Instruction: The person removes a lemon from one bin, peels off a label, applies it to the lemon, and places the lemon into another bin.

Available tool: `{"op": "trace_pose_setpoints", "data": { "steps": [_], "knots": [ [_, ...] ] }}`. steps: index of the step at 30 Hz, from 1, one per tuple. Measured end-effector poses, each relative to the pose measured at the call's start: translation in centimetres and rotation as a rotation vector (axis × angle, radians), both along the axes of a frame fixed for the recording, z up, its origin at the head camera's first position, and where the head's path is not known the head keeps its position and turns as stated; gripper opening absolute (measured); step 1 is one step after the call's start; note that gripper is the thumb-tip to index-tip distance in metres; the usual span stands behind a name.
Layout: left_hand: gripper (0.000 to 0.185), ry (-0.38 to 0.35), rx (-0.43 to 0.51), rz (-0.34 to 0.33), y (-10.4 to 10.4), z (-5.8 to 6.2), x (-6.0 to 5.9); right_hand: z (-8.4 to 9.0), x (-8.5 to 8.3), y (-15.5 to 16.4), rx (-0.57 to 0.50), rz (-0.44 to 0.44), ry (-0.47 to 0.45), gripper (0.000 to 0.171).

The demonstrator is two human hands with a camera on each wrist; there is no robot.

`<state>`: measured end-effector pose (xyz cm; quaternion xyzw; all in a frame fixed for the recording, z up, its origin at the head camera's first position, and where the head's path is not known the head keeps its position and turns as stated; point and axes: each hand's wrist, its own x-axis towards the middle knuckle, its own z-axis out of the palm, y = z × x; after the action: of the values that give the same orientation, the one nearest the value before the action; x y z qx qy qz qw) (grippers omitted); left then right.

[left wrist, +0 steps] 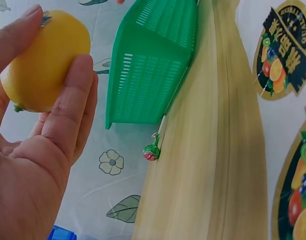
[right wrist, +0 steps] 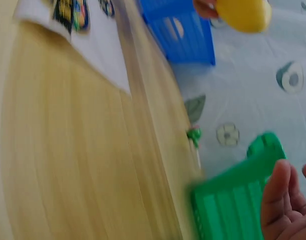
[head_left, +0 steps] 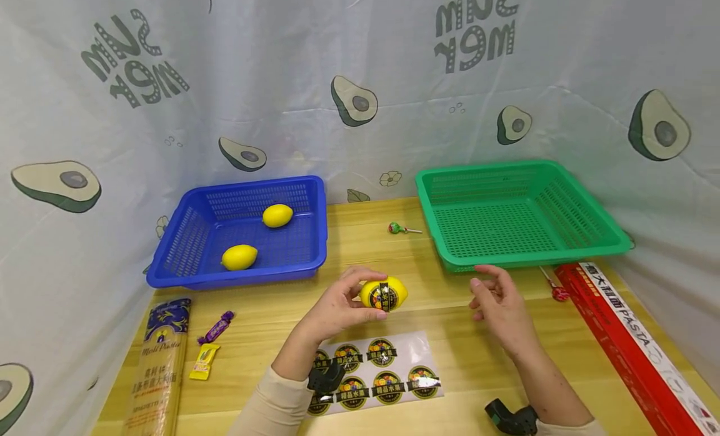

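A yellow lemon (head_left: 398,292) with a round black fruit sticker on its side is gripped between the thumb and fingers of my left hand (head_left: 343,305), above the table. In the left wrist view the lemon (left wrist: 47,65) shows mostly bare skin, the sticker only at its top edge. My right hand (head_left: 503,314) is held in the air in front of the green basket, fingers loosely bent and holding nothing. Below the left hand lies a white sticker sheet (head_left: 415,348) with several round fruit labels, partly covered by the left forearm.
Two lemons lie in the blue basket (head_left: 236,278); the green basket (head_left: 540,259) stands at right. Around them are a green lollipop (head_left: 396,228), a red lollipop (head_left: 559,293), a purple candy (head_left: 216,328), a yellow candy (head_left: 204,361), a pasta bag (head_left: 157,373) and a red pasta box (head_left: 624,342).
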<state>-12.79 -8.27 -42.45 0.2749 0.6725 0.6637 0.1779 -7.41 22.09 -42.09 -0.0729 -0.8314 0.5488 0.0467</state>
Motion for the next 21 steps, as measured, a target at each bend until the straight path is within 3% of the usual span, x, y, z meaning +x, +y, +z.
{"op": "trace_pose_setpoints", "data": {
  "steps": [4,9,16,21],
  "knots": [
    [0.063,-0.009,0.005,0.013,0.0,-0.1,0.0,-0.1,-0.6,2.7,0.019,-0.133,0.01,0.053],
    [0.065,-0.045,-0.012,0.051,0.1,-0.2,0.1,-0.2,-1.7,5.0,0.042,-0.239,-0.019,0.068],
    [0.07,-0.105,-0.039,0.071,0.4,-0.3,0.2,-0.3,-2.5,5.9,0.072,-0.291,-0.061,0.077],
    [0.072,-0.076,-0.061,0.032,1.1,-0.2,0.1,-0.7,-2.4,5.8,0.064,-0.341,-0.087,0.076]
  ]
}}
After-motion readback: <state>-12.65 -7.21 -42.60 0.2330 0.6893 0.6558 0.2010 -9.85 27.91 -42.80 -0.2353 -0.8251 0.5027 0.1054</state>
